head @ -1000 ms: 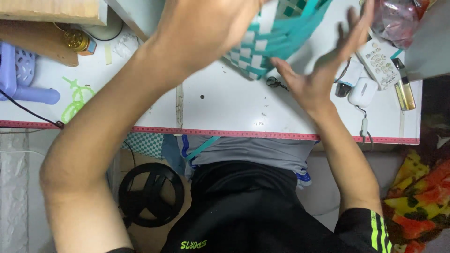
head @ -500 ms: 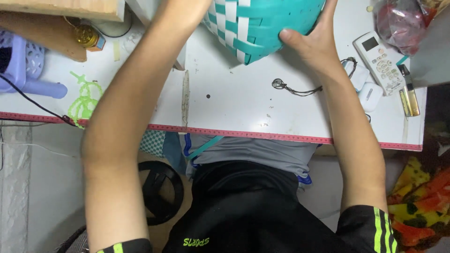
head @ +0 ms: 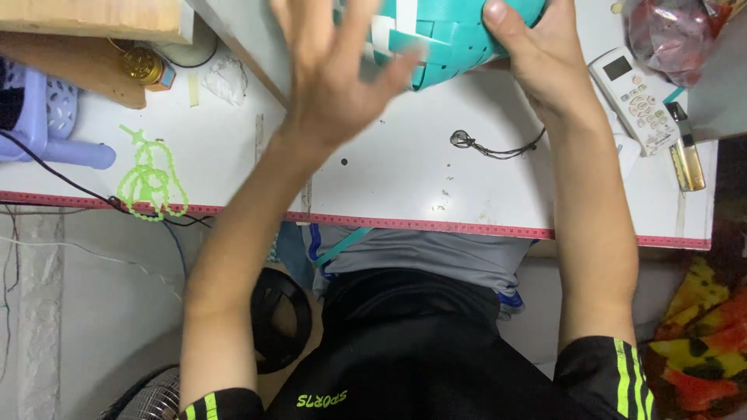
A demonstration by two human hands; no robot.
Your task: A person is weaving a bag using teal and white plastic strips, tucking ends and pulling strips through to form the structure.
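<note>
Steadying woven teal-and-white basket [head: 451,35] at table's [head: 389,171] far edge: right hand [head: 537,58] clamped on its rim; left hand [head: 342,70] fingers spread, palm against weave

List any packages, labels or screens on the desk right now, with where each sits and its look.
Remote control: right side of desk, white, oblong, small grey screen at its top end.
Plastic bag: top right corner, clear, crumpled, reddish contents.
Measuring tape strip: along the desk's front edge, red, marked.
</note>
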